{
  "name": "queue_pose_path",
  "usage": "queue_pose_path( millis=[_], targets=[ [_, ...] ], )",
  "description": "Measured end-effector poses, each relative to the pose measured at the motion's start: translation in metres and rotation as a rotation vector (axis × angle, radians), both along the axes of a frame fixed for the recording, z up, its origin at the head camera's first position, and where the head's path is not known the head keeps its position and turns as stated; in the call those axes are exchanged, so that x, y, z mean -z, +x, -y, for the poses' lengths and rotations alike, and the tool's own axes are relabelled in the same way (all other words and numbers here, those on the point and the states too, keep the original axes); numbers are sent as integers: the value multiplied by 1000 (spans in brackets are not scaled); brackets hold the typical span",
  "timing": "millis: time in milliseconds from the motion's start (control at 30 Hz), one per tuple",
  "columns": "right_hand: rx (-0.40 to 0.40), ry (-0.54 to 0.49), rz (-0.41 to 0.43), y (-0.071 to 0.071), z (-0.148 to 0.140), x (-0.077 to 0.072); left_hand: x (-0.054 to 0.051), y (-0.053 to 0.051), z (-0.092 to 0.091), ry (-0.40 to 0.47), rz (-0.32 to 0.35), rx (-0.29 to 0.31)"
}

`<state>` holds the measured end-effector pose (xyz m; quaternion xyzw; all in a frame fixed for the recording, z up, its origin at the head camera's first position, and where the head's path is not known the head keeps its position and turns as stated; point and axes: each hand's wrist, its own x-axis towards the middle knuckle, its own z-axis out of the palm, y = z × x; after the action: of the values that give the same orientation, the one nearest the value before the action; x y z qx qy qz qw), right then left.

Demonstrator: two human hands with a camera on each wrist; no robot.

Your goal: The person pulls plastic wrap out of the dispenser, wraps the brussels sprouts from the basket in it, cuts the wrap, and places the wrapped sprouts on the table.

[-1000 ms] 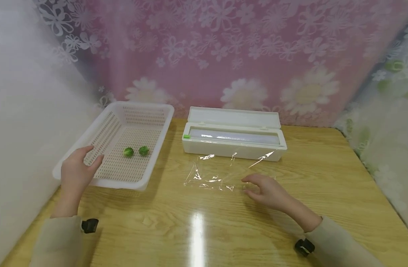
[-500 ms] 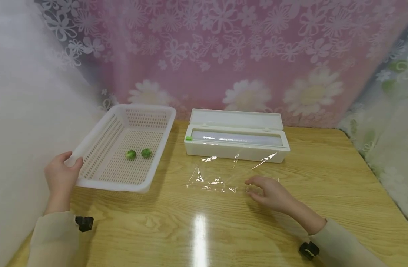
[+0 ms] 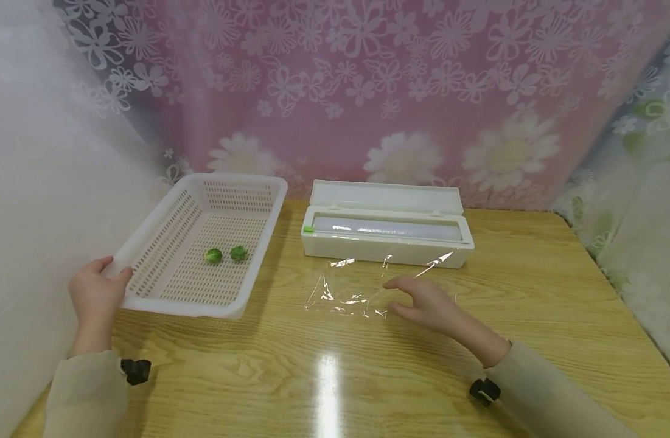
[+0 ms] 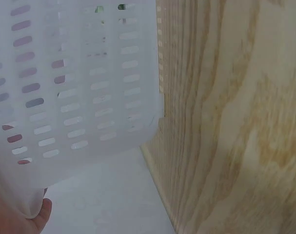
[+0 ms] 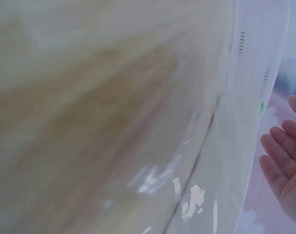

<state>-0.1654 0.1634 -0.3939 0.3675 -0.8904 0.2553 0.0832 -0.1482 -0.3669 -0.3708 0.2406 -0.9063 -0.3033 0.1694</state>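
My left hand grips the near left corner of a white slotted plastic basket. Its fingertips wrap the rim in the left wrist view. Inside the basket lie two small green Brussels sprouts, one brighter and one darker. A clear sheet of cling film stretches forward from a white dispenser box over the wooden table. My right hand hovers over or beside the sheet's right part, thumb and fingers apart, holding nothing. The right wrist view also shows its fingers loosely extended.
The dispenser's lid stands raised at the back, baring the film roll. A small green slider sits at the box's left end. Behind the wooden table hangs a pink floral curtain; a white sheet covers the left side.
My left hand has moved left from over the basket and taken hold of its near left corner. The right hand has shifted slightly left over the film.
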Motion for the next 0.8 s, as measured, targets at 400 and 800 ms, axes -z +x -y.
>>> queue_pose_path(
  millis=[400, 800],
  targets=[
    [-73, -108, 134, -34, 77, -19, -1, 1, -1, -29, 25, 4],
    [-143, -160, 103, -60, 161, -36, 0, 0, -1, -32, 31, 17]
  ],
)
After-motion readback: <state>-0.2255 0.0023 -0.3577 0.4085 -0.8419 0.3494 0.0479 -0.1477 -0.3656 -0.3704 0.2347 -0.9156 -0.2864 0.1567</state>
